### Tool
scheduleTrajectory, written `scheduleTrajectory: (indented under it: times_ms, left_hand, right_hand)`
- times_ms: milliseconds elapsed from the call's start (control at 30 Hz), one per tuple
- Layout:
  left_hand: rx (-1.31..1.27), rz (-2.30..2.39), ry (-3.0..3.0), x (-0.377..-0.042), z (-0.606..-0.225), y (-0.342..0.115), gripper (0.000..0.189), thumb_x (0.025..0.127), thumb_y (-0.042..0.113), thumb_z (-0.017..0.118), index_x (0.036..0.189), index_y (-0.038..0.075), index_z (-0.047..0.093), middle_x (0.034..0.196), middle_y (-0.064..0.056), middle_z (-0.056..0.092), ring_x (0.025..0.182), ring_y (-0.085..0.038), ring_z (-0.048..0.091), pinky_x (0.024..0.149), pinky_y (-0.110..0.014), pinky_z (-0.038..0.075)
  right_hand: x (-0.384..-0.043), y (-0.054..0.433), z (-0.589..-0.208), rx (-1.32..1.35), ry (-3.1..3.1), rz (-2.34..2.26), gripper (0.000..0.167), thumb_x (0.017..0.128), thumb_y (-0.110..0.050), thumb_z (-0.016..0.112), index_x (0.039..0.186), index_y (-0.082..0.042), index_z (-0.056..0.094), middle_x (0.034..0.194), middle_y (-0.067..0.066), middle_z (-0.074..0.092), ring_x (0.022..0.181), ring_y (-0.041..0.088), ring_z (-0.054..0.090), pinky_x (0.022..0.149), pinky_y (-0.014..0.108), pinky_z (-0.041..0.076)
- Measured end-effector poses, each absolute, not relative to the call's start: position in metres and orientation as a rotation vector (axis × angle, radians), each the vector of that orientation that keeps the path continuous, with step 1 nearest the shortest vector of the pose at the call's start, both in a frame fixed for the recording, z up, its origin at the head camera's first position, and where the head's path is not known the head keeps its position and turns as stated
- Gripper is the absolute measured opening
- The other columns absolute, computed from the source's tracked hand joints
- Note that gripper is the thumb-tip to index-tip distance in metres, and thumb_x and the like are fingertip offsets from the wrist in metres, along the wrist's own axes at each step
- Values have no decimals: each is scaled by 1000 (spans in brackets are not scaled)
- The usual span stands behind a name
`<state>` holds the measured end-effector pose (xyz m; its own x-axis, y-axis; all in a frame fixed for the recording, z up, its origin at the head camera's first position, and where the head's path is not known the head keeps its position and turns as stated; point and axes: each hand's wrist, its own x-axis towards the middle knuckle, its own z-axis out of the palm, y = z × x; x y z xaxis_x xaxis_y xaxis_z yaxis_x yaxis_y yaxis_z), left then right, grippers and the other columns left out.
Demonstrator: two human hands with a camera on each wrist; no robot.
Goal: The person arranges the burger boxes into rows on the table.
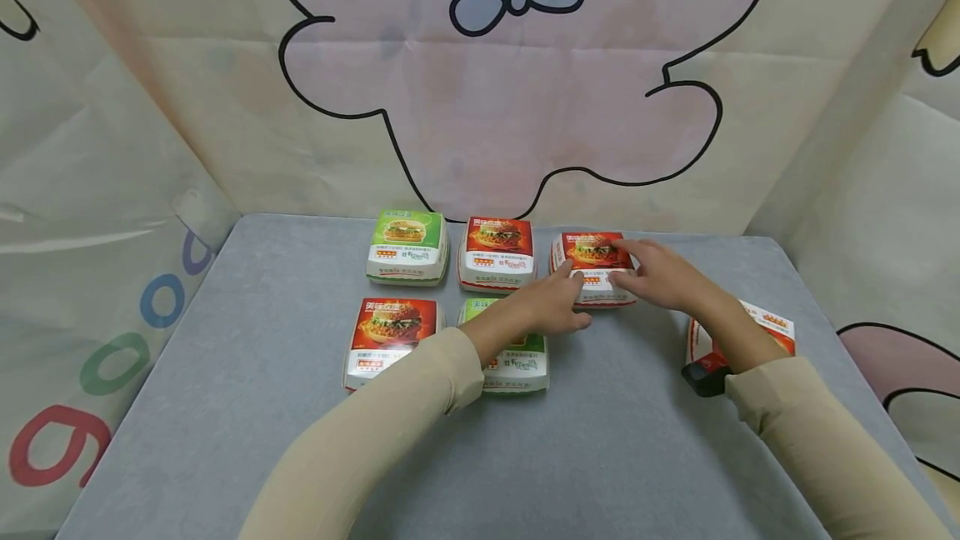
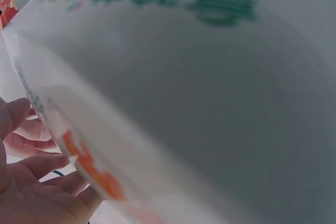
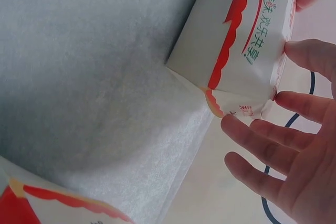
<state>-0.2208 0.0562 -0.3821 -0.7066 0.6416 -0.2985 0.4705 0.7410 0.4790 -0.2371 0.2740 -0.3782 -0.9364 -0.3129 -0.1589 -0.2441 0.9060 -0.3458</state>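
A burger box with a red printed lid [image 1: 592, 250] sits at the right end of the back row, between my two hands. My left hand [image 1: 551, 304] reaches over a green-lidded box [image 1: 517, 373], its fingers at the near left side of the red box. My right hand [image 1: 663, 275] is at the right side, fingers spread and only slightly bent. In the right wrist view, the thumb and fingertips of the right hand [image 3: 299, 140] touch the edge and corner of the box [image 3: 236, 40]. A blurred white box [image 2: 184, 103] fills most of the left wrist view.
A green-lidded box [image 1: 406, 248] and a red-lidded box [image 1: 497, 255] complete the back row. Another red-lidded box [image 1: 392, 340] stands front left. Under my right forearm lies a tilted red and white box [image 1: 772, 325]. A printed curtain [image 1: 480, 90] hangs behind the grey table [image 1: 247, 340].
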Motion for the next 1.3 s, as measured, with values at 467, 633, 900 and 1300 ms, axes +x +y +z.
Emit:
scheduleTrajectory:
  times_ms: [467, 633, 900, 1300]
  left_hand:
    - [839, 545, 2488, -221, -383, 56, 73, 100, 39, 59, 157, 6, 27, 166, -11, 9, 151, -19, 14, 117, -39, 27]
    - [846, 540, 2493, -222, -384, 56, 74, 100, 40, 59, 157, 6, 27, 166, -11, 9, 151, -19, 15, 117, -38, 27]
    - [849, 527, 2501, -222, -385, 56, 73, 100, 40, 58, 157, 6, 26, 166, -12, 8, 151, -20, 15, 117, -38, 27]
    - [848, 540, 2489, -223, -385, 56, 73, 100, 39, 58, 158, 7, 26, 166, -12, 8, 152, -20, 13, 117, -40, 26]
  right_hand:
    - [-240, 269, -383, -383, 2891, -444, 65, 98, -31, 60, 146, 7, 41, 141, 37, 44, 129, 52, 42, 101, 67, 37]
    - [-240, 268, -382, -367, 2889, -439, 65, 99, -31, 59, 147, 6, 39, 142, 38, 42, 130, 53, 41, 101, 68, 36]
    - [-240, 268, -383, -358, 2890, -423, 66, 99, -33, 58, 148, 6, 38, 142, 38, 42, 130, 53, 41, 101, 68, 36]
    - [-239, 267, -381, -349, 2884, -423, 66, 99, -33, 58, 149, 5, 38, 143, 38, 41, 130, 54, 40, 101, 69, 35]
